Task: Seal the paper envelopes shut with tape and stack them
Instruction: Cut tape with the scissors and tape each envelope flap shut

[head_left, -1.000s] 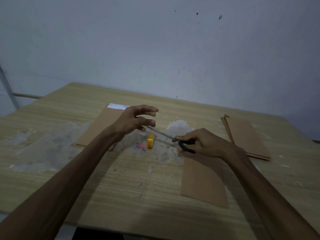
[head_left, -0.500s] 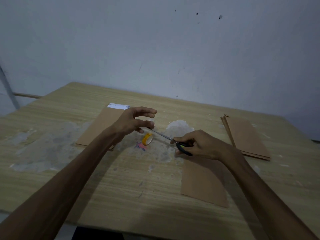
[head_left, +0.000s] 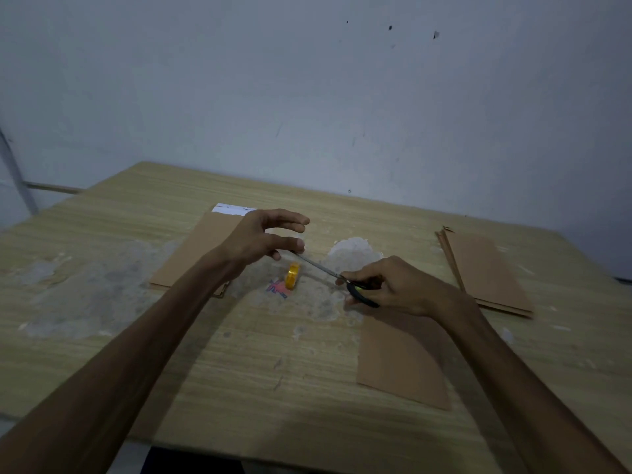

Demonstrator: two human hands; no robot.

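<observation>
My left hand (head_left: 260, 237) hovers above the table with thumb and fingers spread apart, and a faint clear strip of tape seems stretched between them. The orange tape roll (head_left: 292, 276) sits on edge just below it. My right hand (head_left: 400, 285) grips black-handled scissors (head_left: 318, 266), whose blades point up-left and reach my left thumb. A single brown envelope (head_left: 400, 364) lies flat under my right wrist. One stack of brown envelopes (head_left: 485, 271) lies at the right, and another (head_left: 201, 251), with a white strip at its far end, lies behind my left hand.
The wooden table (head_left: 239, 371) has pale scraped patches at the left and centre. A small red and blue scrap (head_left: 278, 289) lies beside the roll. A grey wall stands close behind the far edge. The near table edge runs under my forearms.
The tape roll swung from edge-on to tilted and back to edge-on. The scissors moved slightly left, their tips now at my left thumb. The envelopes stayed put.
</observation>
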